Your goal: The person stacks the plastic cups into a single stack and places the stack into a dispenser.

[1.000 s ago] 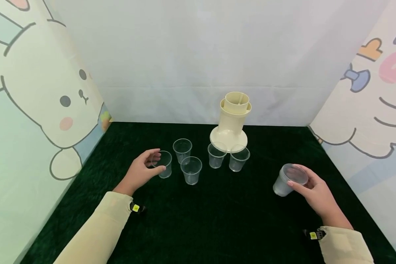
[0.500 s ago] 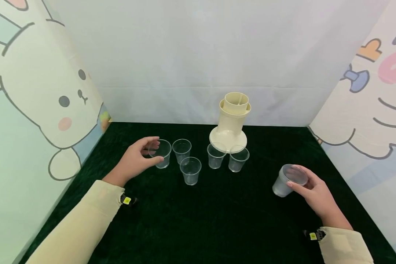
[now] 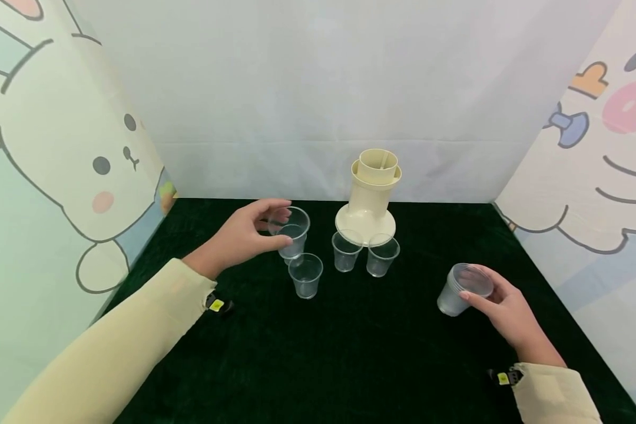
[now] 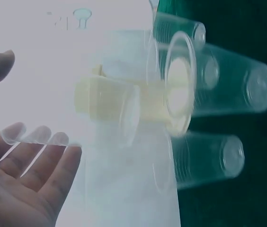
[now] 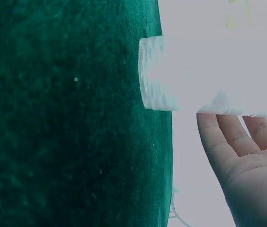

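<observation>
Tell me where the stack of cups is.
In the head view, the stack of cups is on the right, held by the right hand, right of the cream stand.

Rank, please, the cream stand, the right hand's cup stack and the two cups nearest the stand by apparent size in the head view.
1. Cream stand
2. Cup stack, though nearness may help
3. Left cup and right cup, too alike to rank
</observation>
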### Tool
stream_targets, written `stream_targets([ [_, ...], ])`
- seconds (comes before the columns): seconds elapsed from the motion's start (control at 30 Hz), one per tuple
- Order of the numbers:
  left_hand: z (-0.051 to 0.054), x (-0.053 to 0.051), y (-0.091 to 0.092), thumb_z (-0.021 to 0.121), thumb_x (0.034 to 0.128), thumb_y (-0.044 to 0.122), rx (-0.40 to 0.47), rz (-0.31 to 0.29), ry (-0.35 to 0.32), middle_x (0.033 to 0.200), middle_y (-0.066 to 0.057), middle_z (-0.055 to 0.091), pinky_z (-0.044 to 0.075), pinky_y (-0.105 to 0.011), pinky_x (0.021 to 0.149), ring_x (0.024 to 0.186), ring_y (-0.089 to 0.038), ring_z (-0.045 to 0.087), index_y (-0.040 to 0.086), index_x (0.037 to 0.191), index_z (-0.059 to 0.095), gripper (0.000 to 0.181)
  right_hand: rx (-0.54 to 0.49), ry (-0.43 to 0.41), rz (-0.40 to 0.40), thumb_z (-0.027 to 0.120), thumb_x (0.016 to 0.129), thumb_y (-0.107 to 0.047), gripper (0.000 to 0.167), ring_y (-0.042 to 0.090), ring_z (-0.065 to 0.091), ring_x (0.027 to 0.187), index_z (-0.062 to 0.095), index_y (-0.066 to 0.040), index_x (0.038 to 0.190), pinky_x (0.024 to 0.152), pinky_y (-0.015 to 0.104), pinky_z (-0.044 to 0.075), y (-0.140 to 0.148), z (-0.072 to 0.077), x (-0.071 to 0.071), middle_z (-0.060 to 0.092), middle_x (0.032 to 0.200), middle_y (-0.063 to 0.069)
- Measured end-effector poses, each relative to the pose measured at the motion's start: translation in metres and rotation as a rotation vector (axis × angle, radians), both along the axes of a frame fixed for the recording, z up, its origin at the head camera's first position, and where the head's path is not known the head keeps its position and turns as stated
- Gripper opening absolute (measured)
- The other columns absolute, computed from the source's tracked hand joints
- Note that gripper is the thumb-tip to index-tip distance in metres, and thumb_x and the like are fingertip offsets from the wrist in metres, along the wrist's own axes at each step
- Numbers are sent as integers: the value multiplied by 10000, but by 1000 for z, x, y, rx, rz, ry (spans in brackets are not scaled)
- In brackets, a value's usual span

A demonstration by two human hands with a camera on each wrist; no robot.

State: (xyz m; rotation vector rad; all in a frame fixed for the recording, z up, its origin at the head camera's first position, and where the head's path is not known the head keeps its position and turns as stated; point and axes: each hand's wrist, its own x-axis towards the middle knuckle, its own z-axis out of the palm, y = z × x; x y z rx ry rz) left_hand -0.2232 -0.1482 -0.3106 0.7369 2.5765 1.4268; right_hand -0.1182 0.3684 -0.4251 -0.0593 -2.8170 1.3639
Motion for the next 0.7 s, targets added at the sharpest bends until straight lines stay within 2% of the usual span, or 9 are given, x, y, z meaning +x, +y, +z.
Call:
stream_targets([
  [0.3, 11, -10, 46, 818, 912, 292, 64, -111, -79, 1370, 30, 600, 493, -422, 1037, 1245, -131, 570, 210, 1487, 532, 647, -4, 12, 14, 657, 1024, -410, 679, 29, 552, 1036, 384, -121, 1575, 759, 177, 516, -3, -6, -2, 474, 1454, 160],
  [0.47, 7, -13, 69, 820, 907, 322, 109, -129, -110, 1337, 48, 617, 504, -381, 1027, 1219, -120, 592, 210, 1467, 551, 631, -9, 25, 21, 661, 1025, -393, 660, 37, 562, 1032, 396, -131, 1570, 762, 182, 519, -5, -5, -2, 480, 1439, 147],
  [0.7, -3, -17, 110, 821, 904, 350, 152, -181, -163, 1323, 44, 617, 516, -328, 1008, 1227, -146, 593, 190, 1478, 538, 660, -3, 17, 5, 665, 1021, -403, 677, 20, 555, 1016, 391, -123, 1573, 745, 166, 513, 0, -2, 0, 469, 1449, 159],
])
